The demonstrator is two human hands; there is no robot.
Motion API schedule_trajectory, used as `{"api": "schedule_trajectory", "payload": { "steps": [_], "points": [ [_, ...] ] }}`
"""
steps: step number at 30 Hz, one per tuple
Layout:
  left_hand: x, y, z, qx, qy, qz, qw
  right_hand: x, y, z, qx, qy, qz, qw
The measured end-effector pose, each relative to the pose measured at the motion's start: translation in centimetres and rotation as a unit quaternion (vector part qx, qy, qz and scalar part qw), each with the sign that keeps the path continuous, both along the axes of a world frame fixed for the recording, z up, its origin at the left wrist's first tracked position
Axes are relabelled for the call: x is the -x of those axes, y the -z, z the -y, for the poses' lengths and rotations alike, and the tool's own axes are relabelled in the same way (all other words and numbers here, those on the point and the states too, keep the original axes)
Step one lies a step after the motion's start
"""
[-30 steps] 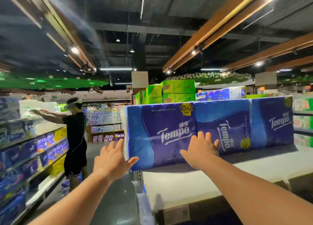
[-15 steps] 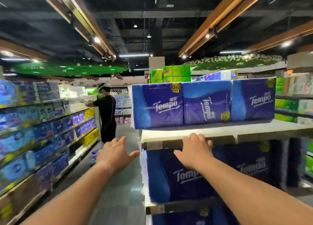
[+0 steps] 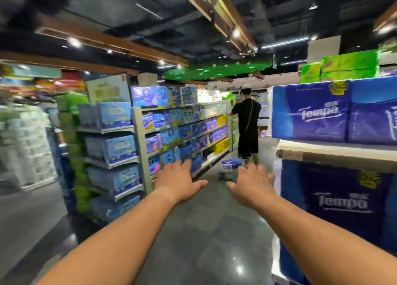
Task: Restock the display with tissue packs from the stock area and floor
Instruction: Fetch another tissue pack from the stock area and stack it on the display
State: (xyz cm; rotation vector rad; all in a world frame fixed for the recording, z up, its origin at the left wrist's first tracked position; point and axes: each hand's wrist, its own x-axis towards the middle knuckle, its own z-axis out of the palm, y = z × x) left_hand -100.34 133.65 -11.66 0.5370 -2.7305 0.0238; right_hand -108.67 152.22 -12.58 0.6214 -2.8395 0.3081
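Observation:
Both of my arms reach forward over the dark aisle floor. My left hand [image 3: 179, 182] is open and empty, fingers spread. My right hand [image 3: 251, 185] is also open and holds nothing. On the right stands the display [image 3: 335, 150], a pale shelf board with blue Tempo tissue packs [image 3: 315, 111] on top. More Tempo packs [image 3: 341, 201] fill the level below it. A small stack of blue tissue packs [image 3: 229, 166] lies on the floor down the aisle, beyond my hands.
A person in black [image 3: 247, 126] stands in the aisle facing the long left shelving [image 3: 182, 130], which is full of blue and yellow packs. Green cartons [image 3: 343, 67] sit above the display. The end rack [image 3: 116, 147] at left carries pale blue packs.
My view has swung left, away from the display toward the aisle. Both hands have left the Tempo packs and shelf edge and now hover over the floor, empty.

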Motion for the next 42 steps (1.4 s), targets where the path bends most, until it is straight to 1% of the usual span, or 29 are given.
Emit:
{"api": "schedule_trajectory", "payload": {
  "steps": [4, 8, 11, 15, 21, 23, 27, 31, 34, 36, 40, 42],
  "points": [
    [-12.3, -0.8, 6.0, -0.023, -0.156, 0.016, 0.987, -5.3, 0.6, 7.2, 0.007, -0.118, 0.009, 0.993],
    [-24.6, -0.3, 8.5, -0.041, -0.3, 0.033, 0.953, -11.6, 0.5, 11.1, 0.016, -0.204, 0.014, 0.979],
    [-31.5, 0.3, 7.0, -0.05, -0.35, 0.039, 0.935, -16.8, 0.6, 11.6, 0.005, -0.262, 0.014, 0.965],
    [-37.2, 0.5, 3.7, -0.053, -0.389, 0.046, 0.919, -22.0, 0.6, 10.7, -0.012, -0.309, 0.023, 0.951],
    [-42.1, -0.8, -2.9, -0.03, -0.447, 0.041, 0.893, -26.9, -0.6, 7.7, -0.005, -0.388, 0.023, 0.921],
    [-43.3, -1.2, -5.5, -0.017, -0.475, 0.037, 0.879, -27.7, -0.8, 6.6, 0.009, -0.418, 0.024, 0.908],
    [-45.3, -1.0, -11.7, -0.015, -0.537, 0.018, 0.843, -28.7, -0.6, 3.8, 0.013, -0.487, 0.014, 0.873],
    [-46.1, 1.1, -19.7, -0.038, -0.609, 0.005, 0.793, -29.0, 0.3, -0.3, -0.001, -0.558, 0.002, 0.83],
    [-46.1, 2.7, -25.8, -0.056, -0.647, -0.01, 0.761, -29.8, 1.1, -4.2, -0.007, -0.602, 0.007, 0.799],
    [-46.2, 2.8, -29.6, -0.07, -0.666, -0.013, 0.743, -30.7, 1.4, -6.7, -0.017, -0.629, 0.006, 0.777],
    [-47.1, 2.3, -36.1, -0.063, -0.702, -0.035, 0.709, -32.7, 1.2, -10.9, -0.002, -0.669, 0.007, 0.743],
    [-47.7, 2.1, -38.9, -0.064, -0.715, -0.019, 0.696, -33.7, 1.3, -12.7, -0.011, -0.684, 0.01, 0.729]
  ]
}}
